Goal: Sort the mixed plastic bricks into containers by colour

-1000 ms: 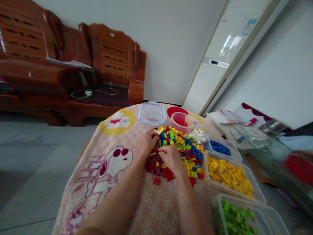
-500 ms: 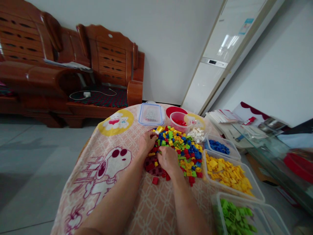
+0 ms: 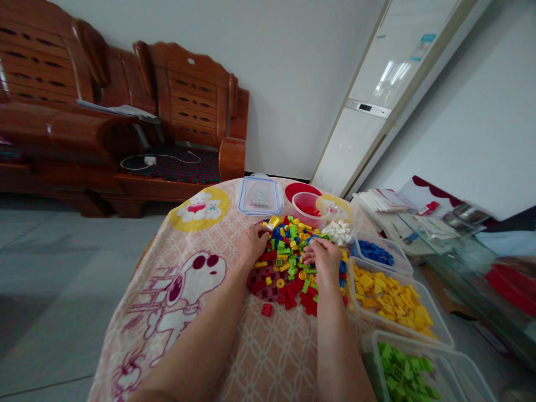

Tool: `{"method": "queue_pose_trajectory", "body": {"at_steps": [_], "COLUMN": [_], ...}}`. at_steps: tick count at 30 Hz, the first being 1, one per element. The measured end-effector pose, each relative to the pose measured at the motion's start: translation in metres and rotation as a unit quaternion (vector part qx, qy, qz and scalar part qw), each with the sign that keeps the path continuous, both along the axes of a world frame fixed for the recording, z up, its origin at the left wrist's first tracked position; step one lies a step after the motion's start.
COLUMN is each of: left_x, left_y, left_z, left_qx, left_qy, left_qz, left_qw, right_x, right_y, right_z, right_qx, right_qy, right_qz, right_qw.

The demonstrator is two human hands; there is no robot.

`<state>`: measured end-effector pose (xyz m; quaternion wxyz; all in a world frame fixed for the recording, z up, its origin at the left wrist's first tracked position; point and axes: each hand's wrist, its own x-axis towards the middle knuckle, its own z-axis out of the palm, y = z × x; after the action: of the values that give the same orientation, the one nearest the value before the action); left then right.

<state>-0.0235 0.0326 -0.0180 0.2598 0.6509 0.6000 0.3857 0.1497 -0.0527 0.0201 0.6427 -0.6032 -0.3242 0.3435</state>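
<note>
A mixed heap of toy building bricks [image 3: 285, 251] in red, yellow, blue and green lies on the round table. At its left edge rests my left hand [image 3: 254, 244], fingers curled against the bricks; whatever they hold is hidden. Over the heap's right part is my right hand [image 3: 326, 258], with a small blue brick [image 3: 309, 241] at the fingertips and the other fingers loosely bent. Loose red bricks [image 3: 288, 296] lie at the near side of the heap, and a single red brick [image 3: 267, 309] sits apart on the tablecloth [image 3: 268, 357].
On the right stand clear boxes of blue bricks [image 3: 376, 252], yellow bricks [image 3: 391, 298] and green bricks [image 3: 404, 371]. White bricks [image 3: 337, 230] and a round tub [image 3: 312, 218] with red pieces are behind the heap. A blue-rimmed lidded box [image 3: 259, 195] lies at the back.
My right hand has moved right and away from me, from the heap's near middle to its right part. Red bricks there look shifted nearer. My left hand has stayed about where it was.
</note>
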Motion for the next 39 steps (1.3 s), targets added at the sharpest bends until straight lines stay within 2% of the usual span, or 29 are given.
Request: {"method": "queue_pose_trajectory", "body": {"at_steps": [2, 4, 7, 10, 13, 17, 24, 28, 30, 34, 36, 39], "left_x": [0.000, -0.001, -0.001, -0.001, 0.000, 0.000, 0.000, -0.001, -0.001, 0.000, 0.000, 0.000], "left_y": [-0.002, -0.005, -0.009, -0.008, -0.005, -0.002, -0.006, -0.008, -0.008, -0.007, -0.006, -0.004], "left_z": [0.004, 0.009, 0.015, 0.015, 0.009, 0.004, 0.011, 0.013, 0.014, 0.013, 0.011, 0.007], "left_qx": [-0.002, -0.007, -0.011, -0.011, -0.003, 0.004, -0.017, -0.016, -0.015, -0.015, -0.012, -0.006], "left_qy": [0.015, 0.024, 0.024, 0.024, 0.015, 0.003, 0.018, 0.024, 0.024, 0.017, 0.011, 0.011], "left_qz": [0.004, 0.004, 0.003, 0.004, -0.001, -0.003, 0.005, 0.004, 0.002, 0.000, 0.000, -0.001], "left_qw": [1.000, 1.000, 1.000, 1.000, 1.000, 1.000, 1.000, 1.000, 1.000, 1.000, 1.000, 1.000], "right_x": [0.012, 0.027, 0.052, 0.070, 0.074, 0.067, 0.066, 0.064, 0.059, 0.047, 0.042, 0.039], "right_y": [0.003, 0.005, 0.003, -0.003, -0.006, -0.005, -0.004, -0.006, -0.007, -0.004, -0.002, 0.000], "right_z": [-0.002, -0.004, -0.005, -0.005, -0.004, -0.001, -0.002, -0.003, -0.005, -0.014, -0.021, -0.027], "right_qx": [0.037, 0.093, 0.185, 0.185, 0.144, 0.135, 0.111, 0.050, 0.007, -0.043, -0.041, -0.028], "right_qy": [0.042, 0.067, 0.067, 0.034, 0.000, -0.048, -0.104, -0.186, -0.286, -0.471, -0.523, -0.553], "right_qz": [-0.068, -0.157, -0.306, -0.343, -0.329, -0.292, -0.253, -0.203, -0.176, -0.109, -0.070, -0.048], "right_qw": [0.996, 0.981, 0.931, 0.920, 0.933, 0.946, 0.956, 0.960, 0.942, 0.874, 0.849, 0.831]}}
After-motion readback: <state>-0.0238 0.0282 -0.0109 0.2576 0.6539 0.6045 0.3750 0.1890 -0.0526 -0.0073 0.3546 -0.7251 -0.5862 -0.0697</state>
